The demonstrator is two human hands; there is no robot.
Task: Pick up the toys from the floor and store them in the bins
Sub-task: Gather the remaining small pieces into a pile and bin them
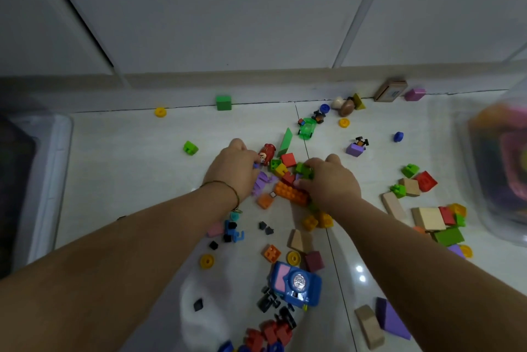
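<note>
Where right hand (328, 183) grips, green brick (304, 169) lies.

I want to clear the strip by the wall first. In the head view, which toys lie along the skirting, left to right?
yellow ring → green cube → blue ring → yellow wedge → wooden block → purple block
</note>
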